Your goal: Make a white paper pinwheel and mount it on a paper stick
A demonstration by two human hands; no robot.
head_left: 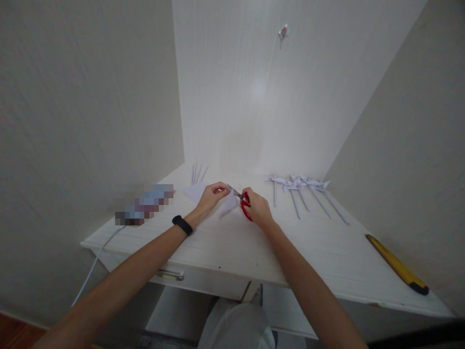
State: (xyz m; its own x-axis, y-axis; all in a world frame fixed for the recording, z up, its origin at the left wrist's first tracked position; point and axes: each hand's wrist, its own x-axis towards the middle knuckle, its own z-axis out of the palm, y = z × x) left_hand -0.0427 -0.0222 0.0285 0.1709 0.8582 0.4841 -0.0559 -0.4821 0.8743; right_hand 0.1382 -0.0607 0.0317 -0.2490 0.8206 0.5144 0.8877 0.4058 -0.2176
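Note:
My right hand (258,207) grips red-handled scissors (246,206), their blades slanting up to the left. My left hand (214,195), with a black band on the wrist, pinches a piece of white paper (228,203) close by the blade tips. The paper hangs below the blades; whether they are cutting into it I cannot tell. Behind my left hand lies more white paper (194,192), flat on the desk. Thin paper sticks (196,173) rest just beyond it. Small scraps lie near the scissors.
Several white paper pinwheels (300,184) on sticks lie at the right back of the white desk (232,252). A yellow and black utility knife (397,264) is by the right wall. At left, a blurred-out object (145,206) has a white cable (96,261) running off the edge.

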